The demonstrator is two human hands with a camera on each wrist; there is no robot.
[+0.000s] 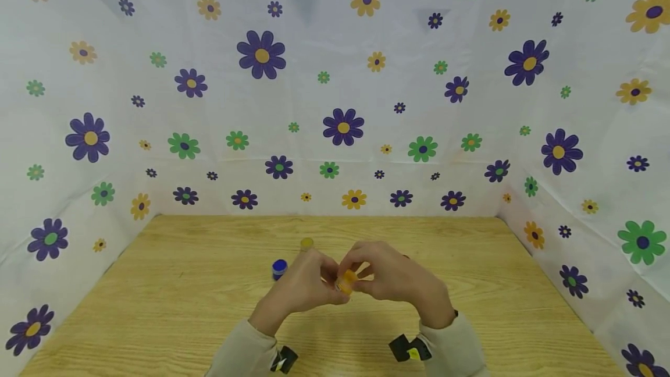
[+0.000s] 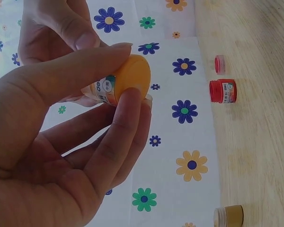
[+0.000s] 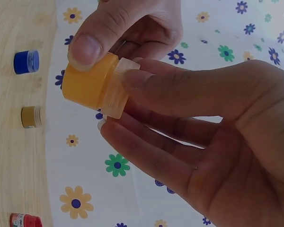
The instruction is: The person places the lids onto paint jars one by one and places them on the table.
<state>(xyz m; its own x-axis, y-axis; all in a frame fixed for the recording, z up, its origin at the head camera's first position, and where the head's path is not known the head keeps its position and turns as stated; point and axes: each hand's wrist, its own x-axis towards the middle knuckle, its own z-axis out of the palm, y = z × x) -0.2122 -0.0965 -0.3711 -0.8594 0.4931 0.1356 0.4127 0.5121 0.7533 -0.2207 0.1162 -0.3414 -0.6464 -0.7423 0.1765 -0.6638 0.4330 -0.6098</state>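
In the head view, both hands meet around a small orange paint jar (image 1: 346,281) held above the wooden table. My left hand (image 1: 306,284) grips the jar's orange body (image 2: 136,75), thumb on one side and fingers on the other. The jar is tilted, and part of its printed label shows between the fingers in the left wrist view. With thumb and fingers, my right hand (image 1: 392,272) pinches the clear ribbed lid (image 3: 117,92), which sits on the jar's end. The right hand's fingertips partly cover that lid.
A blue paint jar (image 1: 280,268) and an ochre paint jar (image 1: 306,244) stand on the table (image 1: 183,284) beyond the left hand. A red paint jar (image 2: 223,91) has a red-stained lid (image 2: 220,65) beside it. Flower-printed cloth (image 1: 314,98) walls the back and sides.
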